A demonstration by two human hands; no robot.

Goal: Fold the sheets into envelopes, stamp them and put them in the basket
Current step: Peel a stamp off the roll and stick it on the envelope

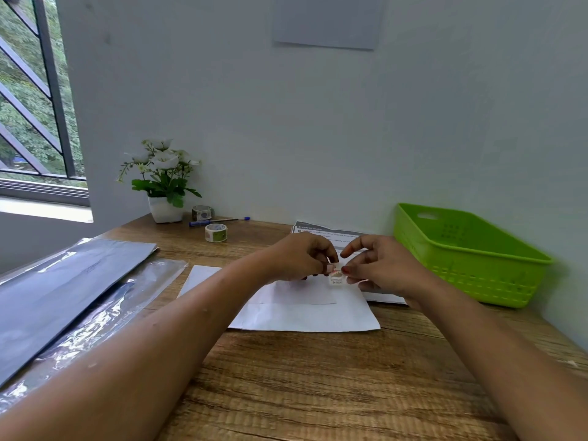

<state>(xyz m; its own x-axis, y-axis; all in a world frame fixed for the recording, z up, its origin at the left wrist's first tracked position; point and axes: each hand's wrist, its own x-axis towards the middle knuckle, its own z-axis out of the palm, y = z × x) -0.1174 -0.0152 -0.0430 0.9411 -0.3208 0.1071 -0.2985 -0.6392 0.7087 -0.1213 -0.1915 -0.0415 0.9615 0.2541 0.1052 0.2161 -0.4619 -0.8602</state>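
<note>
- Two hands meet above the middle of the wooden table, both forearms reaching in from the near edge.
- Left hand: its fingers are curled in, and thumb and forefinger pinch the upper left edge of a small stamp.
- Right hand: its thumb and a finger pinch the stamp's right edge, while the other fingers are loosely bent above it.
- Held between the two hands, the stamp hangs just over the folded sheet. Whether it touches the paper cannot be told.
- One folded white sheet lies flat on the table under the hands, with its flaps folded in so that it has the shape of an envelope.
- At the right, against the wall, stands a green basket, slightly blurred and apart from the folded sheet.
- Behind the hands lies a printed instruction page, partly hidden by them.
- At the left edge of the table lies a stack of dark sheets on a shiny plastic sleeve.
- In the far left corner stands a white pot of flowers. Just beside it are two rolls of stamps, one near the pot and one further forward, with a blue pen between them.
- A pale sheet of paper hangs on the wall above, and a barred window shows green trees at the left.
</note>
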